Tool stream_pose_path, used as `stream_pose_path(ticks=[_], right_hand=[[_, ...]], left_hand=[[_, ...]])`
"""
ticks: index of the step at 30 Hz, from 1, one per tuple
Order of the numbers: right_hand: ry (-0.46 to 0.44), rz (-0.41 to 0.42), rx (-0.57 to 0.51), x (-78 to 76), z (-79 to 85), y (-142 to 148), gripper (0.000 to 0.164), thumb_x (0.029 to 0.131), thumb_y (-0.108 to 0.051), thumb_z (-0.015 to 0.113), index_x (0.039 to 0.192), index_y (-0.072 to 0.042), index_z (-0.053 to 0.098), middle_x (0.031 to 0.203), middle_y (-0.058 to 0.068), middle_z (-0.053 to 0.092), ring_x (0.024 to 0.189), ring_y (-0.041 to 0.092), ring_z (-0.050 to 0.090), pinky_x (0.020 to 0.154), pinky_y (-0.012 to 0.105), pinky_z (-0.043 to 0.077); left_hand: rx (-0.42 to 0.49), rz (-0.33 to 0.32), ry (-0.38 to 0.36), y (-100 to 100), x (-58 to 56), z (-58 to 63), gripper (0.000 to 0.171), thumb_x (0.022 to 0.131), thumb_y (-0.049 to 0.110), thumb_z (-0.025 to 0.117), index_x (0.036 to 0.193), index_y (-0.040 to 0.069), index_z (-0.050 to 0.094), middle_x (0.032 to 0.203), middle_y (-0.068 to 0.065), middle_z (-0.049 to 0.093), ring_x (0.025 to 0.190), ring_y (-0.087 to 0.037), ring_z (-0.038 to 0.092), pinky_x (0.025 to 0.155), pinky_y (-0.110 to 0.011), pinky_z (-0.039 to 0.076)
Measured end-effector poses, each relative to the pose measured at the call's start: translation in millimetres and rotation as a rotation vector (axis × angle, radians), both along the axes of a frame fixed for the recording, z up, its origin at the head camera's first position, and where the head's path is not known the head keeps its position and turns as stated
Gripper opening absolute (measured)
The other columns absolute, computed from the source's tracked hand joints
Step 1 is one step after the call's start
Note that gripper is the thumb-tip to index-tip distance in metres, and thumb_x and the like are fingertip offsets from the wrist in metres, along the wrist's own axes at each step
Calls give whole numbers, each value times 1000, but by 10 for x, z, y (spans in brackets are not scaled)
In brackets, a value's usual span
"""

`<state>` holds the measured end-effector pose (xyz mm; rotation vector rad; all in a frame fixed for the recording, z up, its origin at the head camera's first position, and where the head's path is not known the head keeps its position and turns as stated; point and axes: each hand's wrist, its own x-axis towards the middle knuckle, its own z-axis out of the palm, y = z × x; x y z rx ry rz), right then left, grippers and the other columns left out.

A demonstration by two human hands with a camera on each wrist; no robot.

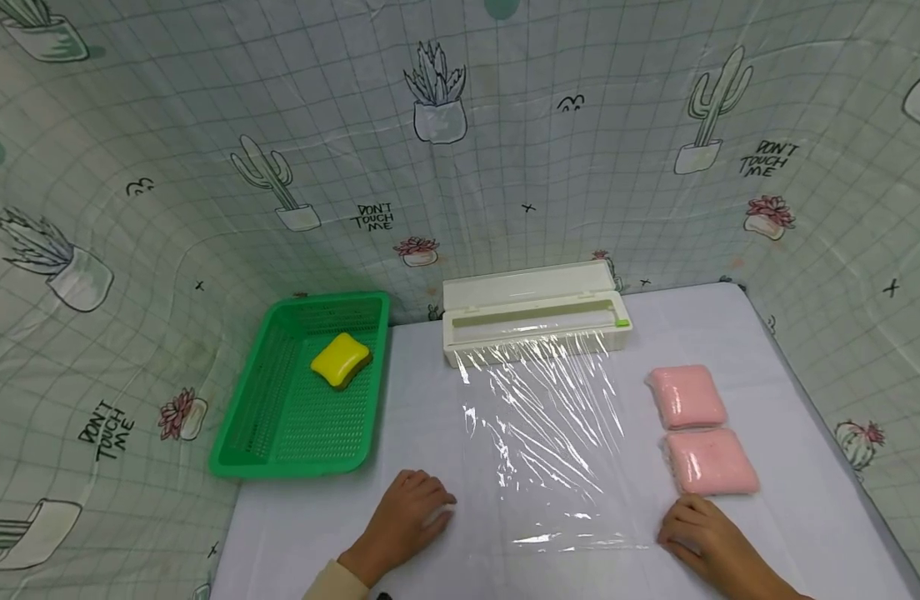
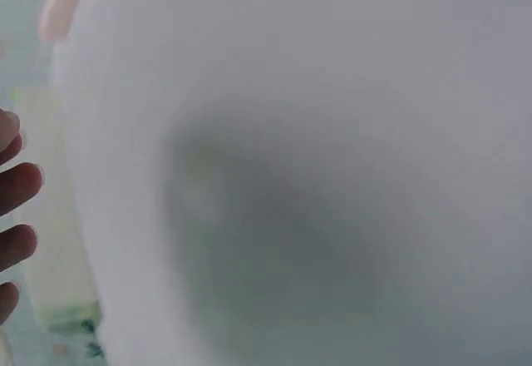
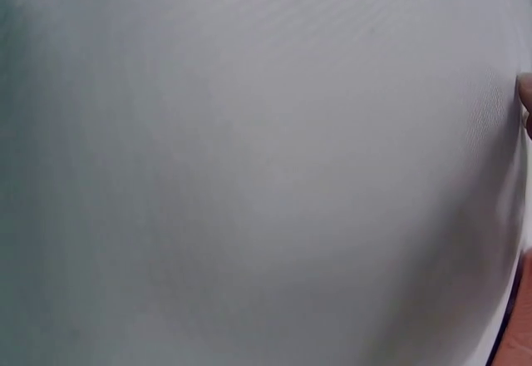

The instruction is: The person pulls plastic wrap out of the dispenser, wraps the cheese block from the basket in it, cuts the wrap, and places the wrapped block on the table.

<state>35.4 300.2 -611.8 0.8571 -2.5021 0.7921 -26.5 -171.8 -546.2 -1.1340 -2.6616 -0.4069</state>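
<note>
A sheet of clear cling film (image 1: 546,450) lies over the white table, drawn out from a white film dispenser box (image 1: 538,329) whose lid stands up. Just left of the film, my left hand (image 1: 407,517) hovers or rests with loosely bent fingers and nothing visible in them; its fingertips (image 2: 18,187) show at the edge of the left wrist view. My right hand (image 1: 700,533) is at the film's near right corner, fingers bent. Whether it pinches the film there is not clear. Two pink wrapped packs (image 1: 687,397) lie beyond that hand, the nearer one almost at its fingers.
On the left stands a green plastic basket (image 1: 298,469) with a yellow sponge-like block (image 1: 342,360) inside. A green slider (image 1: 622,322) sits at the dispenser's right end. Cactus-print cloth (image 1: 505,167) walls in the table's back and sides.
</note>
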Motion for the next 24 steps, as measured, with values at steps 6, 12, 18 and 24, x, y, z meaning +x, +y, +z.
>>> stream_pose_path(ticks=[6,12,18,24], right_hand=[[17,16,-19,-17,-13,7,49,108,-56,42,77,-30,69,89,-21,60,89,2,51,83,16,41],[17,35,-30,-26,-40,18,47,107,-56,44,78,-30,70,90,-21,60,90,2,50,84,15,41],[18,59,-42,-25,-63,20,44,106,-54,45,78,-30,70,91,-19,61,90,3,51,84,17,42],[31,73,-53,-33,-69,18,44,106,-53,47,77,-29,70,91,-18,61,90,4,51,84,17,42]], left_hand=[[74,123,-45,-178,-397,376,27,82,15,92,104,16,78,100,5,72,99,-16,64,90,-40,52],[150,156,-18,-382,-765,639,28,83,6,88,108,6,75,103,-6,73,98,-27,64,86,-44,49],[160,203,1,-685,-1190,872,26,85,3,84,109,1,74,104,-15,73,95,-37,62,81,-53,44],[80,273,-138,-969,-1502,974,32,94,9,79,121,-3,70,117,-21,70,103,-43,64,86,-60,49]])
